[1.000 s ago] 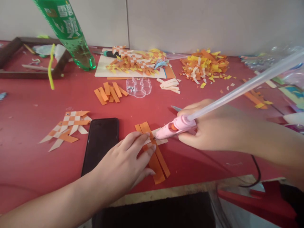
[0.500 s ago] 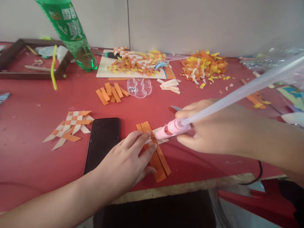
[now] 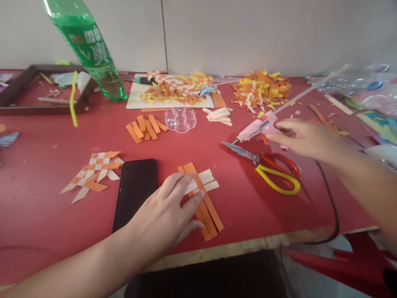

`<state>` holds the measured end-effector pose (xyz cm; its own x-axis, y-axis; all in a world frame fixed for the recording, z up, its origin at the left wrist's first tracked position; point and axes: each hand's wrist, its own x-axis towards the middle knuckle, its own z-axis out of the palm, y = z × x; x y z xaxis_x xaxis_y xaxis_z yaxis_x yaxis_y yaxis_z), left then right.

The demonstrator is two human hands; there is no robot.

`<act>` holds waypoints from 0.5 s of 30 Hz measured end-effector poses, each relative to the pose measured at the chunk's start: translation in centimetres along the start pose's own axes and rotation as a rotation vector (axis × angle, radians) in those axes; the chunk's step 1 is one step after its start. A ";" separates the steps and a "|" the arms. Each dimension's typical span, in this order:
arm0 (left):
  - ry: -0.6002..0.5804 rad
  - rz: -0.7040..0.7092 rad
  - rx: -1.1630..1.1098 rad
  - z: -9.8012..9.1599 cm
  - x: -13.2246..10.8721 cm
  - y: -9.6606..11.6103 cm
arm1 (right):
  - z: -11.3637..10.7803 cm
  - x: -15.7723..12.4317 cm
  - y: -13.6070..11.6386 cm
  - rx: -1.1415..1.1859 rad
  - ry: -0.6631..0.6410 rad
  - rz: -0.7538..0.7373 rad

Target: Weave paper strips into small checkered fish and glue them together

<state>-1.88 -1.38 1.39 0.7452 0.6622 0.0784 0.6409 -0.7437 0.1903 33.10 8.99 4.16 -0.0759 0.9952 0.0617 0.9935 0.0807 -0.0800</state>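
the left hand (image 3: 167, 205), fingers loosely parted, rested on crossed paper strips (image 3: 211, 207) on the red table (image 3: 245, 219). the right hand's (image 3: 305, 138) fingers curled at the pink glue gun (image 3: 254, 129) beyond the scissors (image 3: 256, 158), their grip impossible to tell.

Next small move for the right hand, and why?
I'd probably bring the right hand from the pink glue gun to the crossed paper strips: the gun's nozzle points toward the scissors, away from the strips, and only the left hand steadies them.
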 end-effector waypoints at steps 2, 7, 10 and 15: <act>0.028 -0.004 0.021 0.1 0.0 0.0 | 1.0 0.0 0.3 -0.010 -0.021 -0.058; 0.057 -0.018 0.039 0.6 -0.1 0.0 | 1.5 -0.1 -1.6 -0.050 0.096 -0.113; 0.066 -0.026 0.038 0.6 -0.2 0.0 | 0.4 -1.2 -5.4 0.022 0.306 -0.245; 0.065 -0.035 0.025 0.5 -0.2 0.0 | 0.6 -4.3 -12.8 0.436 0.003 -0.731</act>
<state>-1.92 -1.51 0.88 0.7094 0.6916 0.1359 0.6712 -0.7217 0.1691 20.69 3.75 4.37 -0.6850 0.6844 0.2498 0.5733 0.7179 -0.3949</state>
